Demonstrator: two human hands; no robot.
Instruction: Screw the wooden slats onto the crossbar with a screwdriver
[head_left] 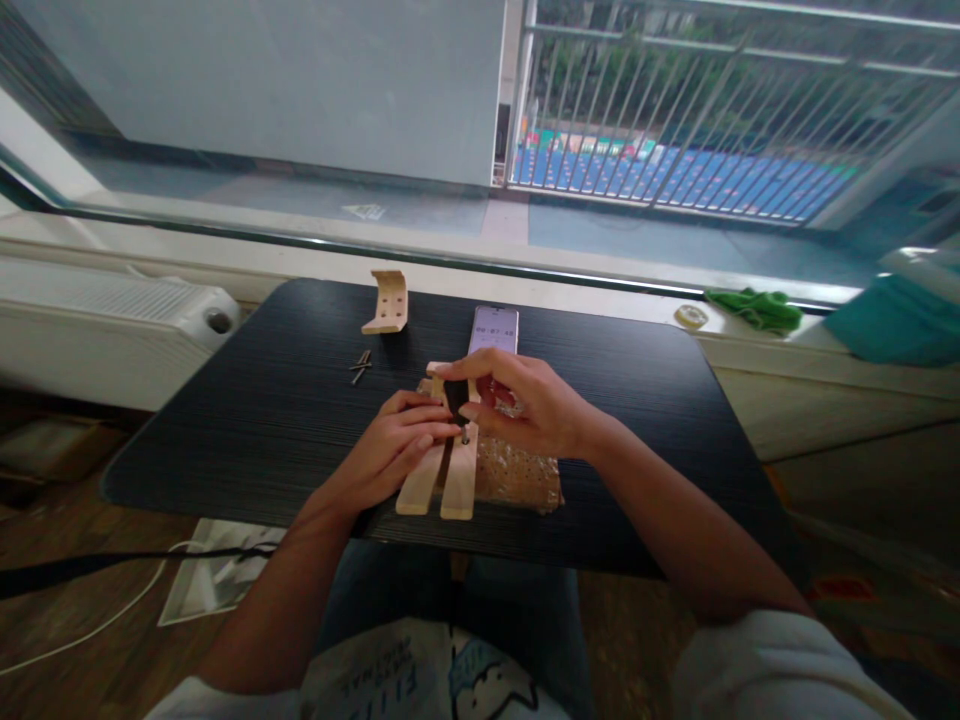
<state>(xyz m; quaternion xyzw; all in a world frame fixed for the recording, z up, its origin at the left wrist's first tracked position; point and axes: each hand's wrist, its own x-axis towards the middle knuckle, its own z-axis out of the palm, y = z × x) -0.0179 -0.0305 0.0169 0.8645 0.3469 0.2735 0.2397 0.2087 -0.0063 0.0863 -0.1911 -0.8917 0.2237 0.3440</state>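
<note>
Two pale wooden slats (458, 490) lie side by side on a tabletop, joined at their far part beneath my hands. My right hand (525, 395) is closed, thumb and fingers around a short black-handled screwdriver (457, 400). Its metal end points down at a hole in the right slat. My left hand (394, 442) lies across the left slat with fingers stretched out. Its fingertips reach close to the screwdriver; whether they touch it I cannot tell. Under the slats is a brown block wrapped in clear plastic (517, 470).
On the dark table (615, 400), a curved wooden piece with holes (391, 302) stands at the back left. Several screws (361, 367) lie near it. A phone (495, 325) showing a timer lies behind my hands. Tape (691, 317) and a green cloth (756, 309) rest on the windowsill.
</note>
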